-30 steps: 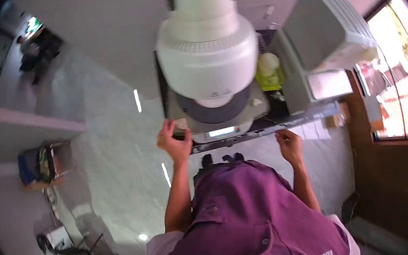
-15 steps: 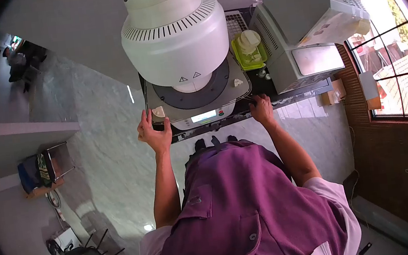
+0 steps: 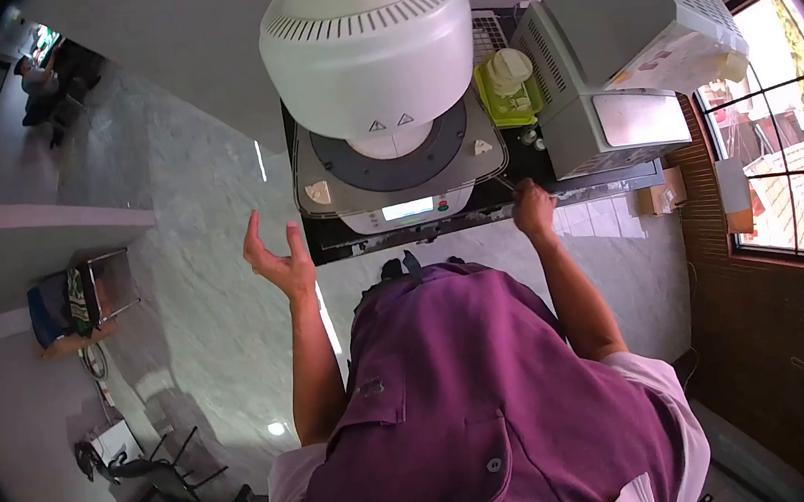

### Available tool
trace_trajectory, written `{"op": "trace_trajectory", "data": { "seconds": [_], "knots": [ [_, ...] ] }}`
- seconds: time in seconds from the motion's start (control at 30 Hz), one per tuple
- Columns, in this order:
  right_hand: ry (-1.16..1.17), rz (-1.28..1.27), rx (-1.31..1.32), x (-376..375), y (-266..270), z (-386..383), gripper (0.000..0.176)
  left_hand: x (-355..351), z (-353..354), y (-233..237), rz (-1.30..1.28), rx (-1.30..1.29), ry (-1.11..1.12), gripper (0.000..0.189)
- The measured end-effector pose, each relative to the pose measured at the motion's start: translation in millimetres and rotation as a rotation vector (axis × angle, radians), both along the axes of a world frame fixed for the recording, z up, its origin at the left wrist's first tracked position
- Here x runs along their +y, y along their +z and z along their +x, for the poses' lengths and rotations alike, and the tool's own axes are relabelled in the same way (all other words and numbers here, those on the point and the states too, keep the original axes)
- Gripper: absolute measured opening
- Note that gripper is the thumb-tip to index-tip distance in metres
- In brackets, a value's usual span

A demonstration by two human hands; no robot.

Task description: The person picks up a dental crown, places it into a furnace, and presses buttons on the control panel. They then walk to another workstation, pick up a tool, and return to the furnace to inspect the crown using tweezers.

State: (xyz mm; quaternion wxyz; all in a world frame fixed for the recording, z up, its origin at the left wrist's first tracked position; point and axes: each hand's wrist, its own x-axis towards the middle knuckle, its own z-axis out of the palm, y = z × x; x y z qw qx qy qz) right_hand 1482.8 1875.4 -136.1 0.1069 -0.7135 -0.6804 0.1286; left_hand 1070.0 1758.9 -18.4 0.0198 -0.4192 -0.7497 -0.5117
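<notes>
My left hand (image 3: 282, 262) hangs in the air left of the counter, fingers spread and holding nothing. At the counter's front edge, my right hand (image 3: 534, 208) is closed; a thin dark line shows at its fingertips, too small to name. Between and beyond the hands stands a white domed furnace (image 3: 371, 66) with vents and warning triangles, over a dark round plate (image 3: 338, 171). A pale chunk (image 3: 318, 193) lies on the left of its grey base, a smaller pale piece (image 3: 482, 147) on the right. A lit display (image 3: 408, 209) faces me.
A yellow-green tray (image 3: 514, 117) holding a pale container (image 3: 509, 70) is right of the furnace. Grey boxy machines (image 3: 640, 117) are farther right, before a window (image 3: 775, 129). A small cardboard box (image 3: 661, 194) sits near the counter's end. Another person (image 3: 38, 82) is far left.
My left hand has drawn away from the furnace base, left and toward me. My right hand stays at the counter edge. The view has shifted slightly, so the furnace appears farther right and higher.
</notes>
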Motion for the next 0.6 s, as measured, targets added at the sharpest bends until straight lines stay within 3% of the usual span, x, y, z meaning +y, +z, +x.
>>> {"op": "trace_trajectory", "data": {
  "seconds": [0.13, 0.2, 0.23, 0.33, 0.4, 0.6],
  "knots": [
    [0.015, -0.079, 0.127, -26.6, 17.3, 49.4, 0.016, -10.6, -15.6, -8.3, 0.019, -0.120, 0.064, 0.047],
    [-0.182, -0.174, 0.559, -43.8, 48.8, 58.9, 0.010, -16.4, -22.0, -13.0, 0.007, -0.240, 0.072, 0.043],
    [-0.157, -0.185, 0.658, -50.0, 68.9, 61.0, 0.004, -18.1, -26.6, -16.9, 0.003, -0.300, 0.069, 0.041],
    [-0.202, -0.250, 0.756, -57.5, 143.9, 34.8, 0.010, -22.5, -37.7, -38.7, -0.055, -0.523, 0.046, 0.036],
    [-0.103, -0.172, 0.725, -56.5, 173.0, 6.0, 0.014, -19.9, -45.5, -70.2, -0.009, -0.600, 0.004, 0.031],
    [0.117, 0.076, 0.629, -44.6, 180.9, -107.1, 0.018, -22.5, -55.3, -107.7, -0.035, -0.740, -0.045, 0.028]
  ]
}}
